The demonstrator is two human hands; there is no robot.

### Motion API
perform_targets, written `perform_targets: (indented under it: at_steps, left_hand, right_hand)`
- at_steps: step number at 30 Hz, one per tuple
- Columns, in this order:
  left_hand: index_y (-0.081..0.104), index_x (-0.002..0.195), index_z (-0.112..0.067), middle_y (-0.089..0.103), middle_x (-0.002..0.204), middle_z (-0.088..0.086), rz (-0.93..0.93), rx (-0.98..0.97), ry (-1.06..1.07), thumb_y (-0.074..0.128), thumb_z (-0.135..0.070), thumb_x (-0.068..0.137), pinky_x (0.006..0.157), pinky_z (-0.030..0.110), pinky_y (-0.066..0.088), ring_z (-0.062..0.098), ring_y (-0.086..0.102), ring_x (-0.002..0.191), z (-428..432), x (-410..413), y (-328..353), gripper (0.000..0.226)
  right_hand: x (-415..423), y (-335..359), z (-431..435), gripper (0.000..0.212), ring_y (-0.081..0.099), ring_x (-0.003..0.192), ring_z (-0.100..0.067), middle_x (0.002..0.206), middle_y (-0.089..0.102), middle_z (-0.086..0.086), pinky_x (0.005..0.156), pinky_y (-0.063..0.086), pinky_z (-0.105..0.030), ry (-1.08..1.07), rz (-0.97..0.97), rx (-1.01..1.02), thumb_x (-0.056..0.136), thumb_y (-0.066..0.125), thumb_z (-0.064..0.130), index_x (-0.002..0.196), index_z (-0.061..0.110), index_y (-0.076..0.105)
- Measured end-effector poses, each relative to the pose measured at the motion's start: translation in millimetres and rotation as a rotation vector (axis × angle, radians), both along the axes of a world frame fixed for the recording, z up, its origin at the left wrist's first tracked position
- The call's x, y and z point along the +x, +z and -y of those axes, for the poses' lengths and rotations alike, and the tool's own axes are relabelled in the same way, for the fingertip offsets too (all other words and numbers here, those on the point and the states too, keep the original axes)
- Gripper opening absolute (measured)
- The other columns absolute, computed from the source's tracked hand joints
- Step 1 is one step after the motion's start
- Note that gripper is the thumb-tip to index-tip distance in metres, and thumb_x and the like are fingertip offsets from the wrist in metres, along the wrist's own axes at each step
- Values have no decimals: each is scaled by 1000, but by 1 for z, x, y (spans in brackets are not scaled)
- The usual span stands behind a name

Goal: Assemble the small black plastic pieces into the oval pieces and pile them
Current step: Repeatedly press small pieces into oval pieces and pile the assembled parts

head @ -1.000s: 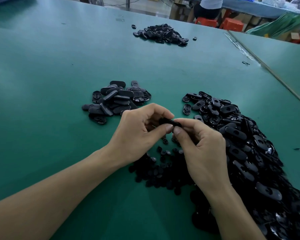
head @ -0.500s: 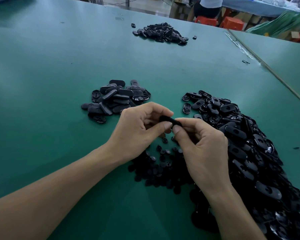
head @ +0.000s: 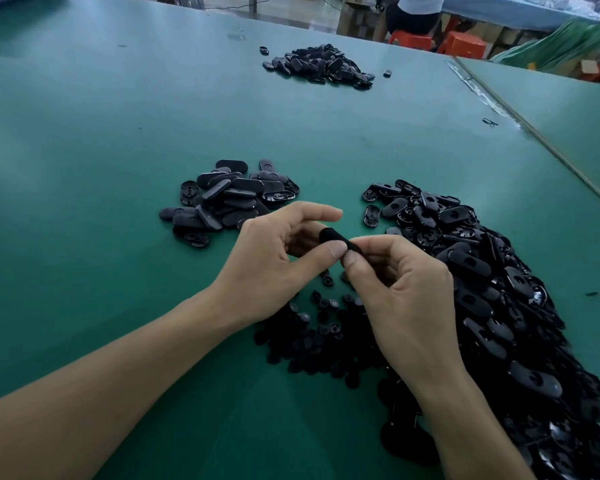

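my left hand (head: pixel 274 258) and right hand (head: pixel 406 292) still pinch one oval (head: pixel 331 236) | left forefinger now straighter, above it | far pile (head: pixel 317 65) unmoved

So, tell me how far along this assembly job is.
Done: a small pile of ovals sits beyond the left hand, seemingly assembled. In hand: both it and the right hand pinch one oval piece. Left: the bigger heap of ovals on the right and the small pieces.
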State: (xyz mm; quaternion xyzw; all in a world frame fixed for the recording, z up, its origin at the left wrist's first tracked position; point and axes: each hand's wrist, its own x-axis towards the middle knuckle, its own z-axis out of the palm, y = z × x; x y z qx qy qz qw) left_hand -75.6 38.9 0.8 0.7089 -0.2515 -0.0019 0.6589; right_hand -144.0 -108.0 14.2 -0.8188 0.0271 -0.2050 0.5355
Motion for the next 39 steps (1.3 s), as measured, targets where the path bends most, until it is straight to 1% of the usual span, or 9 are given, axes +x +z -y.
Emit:
perform_targets:
  at_steps: [4, 7, 10, 13, 17, 21, 26, 32, 39]
  left_hand:
    - [72, 97, -28, 76, 86, -8, 38, 27, 44, 74, -23, 81, 77, 22, 55, 7, 71, 77, 0, 1, -1, 17]
    - [73, 98, -31, 77, 86, -7, 57, 42, 46, 74, -22, 82, 78, 24, 57, 8, 71, 76, 0, 1, -1, 19]
    - [72, 100, -34, 77, 87, -8, 70, 51, 40, 73, -22, 83, 78, 22, 56, 8, 71, 76, -1, 1, -2, 20]
    - [73, 100, -33, 77, 87, -8, 74, 52, 34, 74, -22, 82, 77, 20, 54, 6, 70, 76, -1, 1, -2, 21]
    - [73, 101, -32, 77, 86, -5, 70, 51, 18, 75, -22, 82, 78, 26, 58, 11, 72, 77, -2, 2, -2, 21]
    - [73, 102, -31, 77, 88, -3, 69, 47, -7, 75, -21, 83, 80, 26, 59, 12, 73, 79, -3, 3, -4, 22]
    - [74, 106, -27, 77, 90, -2, 45, 18, -38, 74, -19, 84, 83, 31, 60, 14, 74, 82, -2, 3, -4, 23]
    - [74, 104, -28, 78, 89, -2, 38, -2, -45, 74, -17, 85, 78, 25, 59, 12, 74, 77, -3, 3, -4, 22]
    - [74, 106, -22, 78, 89, -1, -30, -39, -74, 73, -10, 87, 73, 18, 55, 9, 73, 74, -3, 4, -5, 23]
  right_hand:
    - [1, -2, 0, 9, 69, 76, -5, 83, 72, 18, 67, 54, -17, 16, -29, -39, 94, 67, 20, 93, 29, 70]
    - [1, -3, 1, 19, 70, 83, -3, 88, 72, 19, 72, 55, -18, 29, -27, -54, 96, 64, 16, 99, 35, 69]
    - [2, -2, 1, 23, 69, 89, -2, 91, 72, 16, 77, 54, -18, 45, -23, -47, 97, 63, 13, 106, 32, 71]
    - [1, -2, 2, 20, 69, 83, -4, 88, 72, 18, 72, 55, -18, 54, -38, -42, 97, 63, 15, 98, 33, 70]
    - [-1, -2, 4, 12, 70, 76, -9, 81, 72, 15, 69, 59, -30, 42, -64, -36, 95, 65, 19, 95, 29, 71]
    - [-2, -3, 3, 10, 68, 71, -9, 79, 72, 13, 68, 59, -30, 30, -64, -7, 94, 66, 20, 93, 28, 71]
    - [-1, -4, 2, 9, 67, 70, -7, 79, 72, 13, 64, 56, -22, 25, -64, 22, 93, 65, 22, 91, 28, 70]
    - [-2, -2, 5, 9, 70, 79, -11, 84, 73, 12, 71, 60, -35, 45, -80, 12, 95, 64, 22, 95, 29, 70]
    - [0, -1, 7, 12, 70, 82, -8, 87, 72, 16, 73, 59, -28, 83, -87, -15, 97, 63, 20, 97, 30, 69]
